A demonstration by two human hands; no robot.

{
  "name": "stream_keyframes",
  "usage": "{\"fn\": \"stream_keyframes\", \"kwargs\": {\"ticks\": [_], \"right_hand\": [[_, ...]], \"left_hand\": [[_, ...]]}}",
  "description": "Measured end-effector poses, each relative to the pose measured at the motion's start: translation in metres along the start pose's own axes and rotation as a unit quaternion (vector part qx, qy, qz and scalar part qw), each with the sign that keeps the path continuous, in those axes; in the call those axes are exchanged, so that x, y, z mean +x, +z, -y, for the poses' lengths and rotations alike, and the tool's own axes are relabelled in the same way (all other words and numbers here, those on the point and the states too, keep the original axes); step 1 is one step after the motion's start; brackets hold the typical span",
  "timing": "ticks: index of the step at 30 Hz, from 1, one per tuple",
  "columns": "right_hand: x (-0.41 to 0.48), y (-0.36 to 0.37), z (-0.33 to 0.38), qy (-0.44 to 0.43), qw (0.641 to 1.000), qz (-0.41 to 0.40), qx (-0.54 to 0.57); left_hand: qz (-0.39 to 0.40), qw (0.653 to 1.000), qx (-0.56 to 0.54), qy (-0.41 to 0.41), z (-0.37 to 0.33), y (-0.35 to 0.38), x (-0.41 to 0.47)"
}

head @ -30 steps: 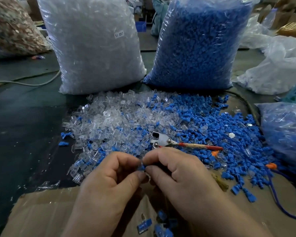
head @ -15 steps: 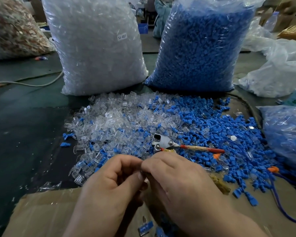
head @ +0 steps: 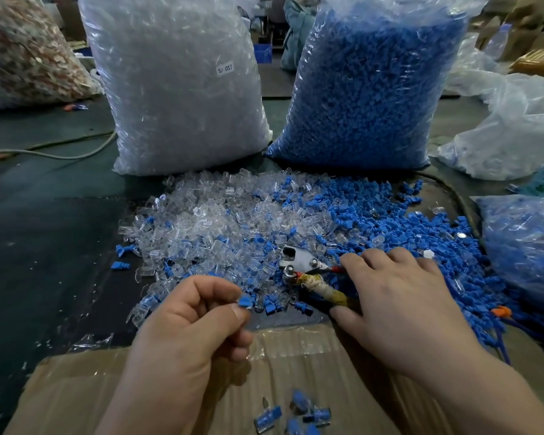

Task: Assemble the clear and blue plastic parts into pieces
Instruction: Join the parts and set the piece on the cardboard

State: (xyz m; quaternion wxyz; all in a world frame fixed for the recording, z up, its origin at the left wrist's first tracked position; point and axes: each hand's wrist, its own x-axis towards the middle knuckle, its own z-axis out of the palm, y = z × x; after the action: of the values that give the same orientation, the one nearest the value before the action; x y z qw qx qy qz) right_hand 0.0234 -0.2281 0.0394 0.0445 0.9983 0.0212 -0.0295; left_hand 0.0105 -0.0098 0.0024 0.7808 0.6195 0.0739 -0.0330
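Note:
A heap of loose clear parts (head: 208,224) and blue parts (head: 387,221) covers the dark table in front of me. My left hand (head: 189,328) pinches a small blue and clear piece (head: 245,301) between thumb and forefinger, just above the heap's near edge. My right hand (head: 399,296) lies spread over the handles of a pair of pliers (head: 308,271), fingers straight and reaching into the blue parts. Several assembled blue and clear pieces (head: 292,416) lie on the cardboard (head: 76,387) below my hands.
A big bag of clear parts (head: 176,83) and a big bag of blue parts (head: 365,86) stand behind the heap. Another bag with blue pieces (head: 525,240) sits at the right. A cable (head: 60,153) runs across the table at the left.
My hands were pressed together on one piece. They have come apart: the left keeps the piece, the right has moved out to the right over the pliers.

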Motion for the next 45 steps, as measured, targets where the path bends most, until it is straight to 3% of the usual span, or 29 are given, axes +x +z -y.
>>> {"fn": "stream_keyframes", "kwargs": {"ticks": [3, 8, 11, 14, 24, 29, 35, 45], "right_hand": [[0.002, -0.003, 0.001, -0.007, 0.999, -0.031, 0.042], [0.0, -0.008, 0.004, -0.009, 0.979, -0.15, 0.141], [-0.001, 0.0, 0.005, -0.01, 0.994, -0.061, 0.094], [0.001, 0.004, 0.003, 0.009, 0.998, -0.027, 0.055], [0.013, 0.01, -0.009, 0.08, 0.996, -0.029, 0.011], [0.014, 0.009, -0.01, 0.08, 0.992, -0.058, 0.072], [0.001, -0.007, -0.004, -0.03, 0.946, -0.175, 0.27], [-0.012, -0.011, 0.011, -0.179, 0.961, -0.065, 0.201]], "left_hand": [[0.006, 1.0, -0.016, -0.014, -0.002, 0.0, -0.001], [0.01, 0.999, -0.029, -0.025, -0.009, -0.001, -0.004], [0.017, 0.999, -0.014, -0.03, -0.008, 0.0, -0.004], [0.008, 1.0, -0.006, -0.027, -0.007, 0.001, -0.002], [0.012, 0.999, -0.007, -0.042, -0.006, -0.005, 0.001], [0.019, 0.999, -0.001, -0.039, -0.005, -0.006, 0.0], [0.009, 1.0, 0.001, -0.012, -0.01, -0.004, -0.003], [-0.039, 0.989, 0.051, 0.132, -0.012, -0.009, 0.0]]}}
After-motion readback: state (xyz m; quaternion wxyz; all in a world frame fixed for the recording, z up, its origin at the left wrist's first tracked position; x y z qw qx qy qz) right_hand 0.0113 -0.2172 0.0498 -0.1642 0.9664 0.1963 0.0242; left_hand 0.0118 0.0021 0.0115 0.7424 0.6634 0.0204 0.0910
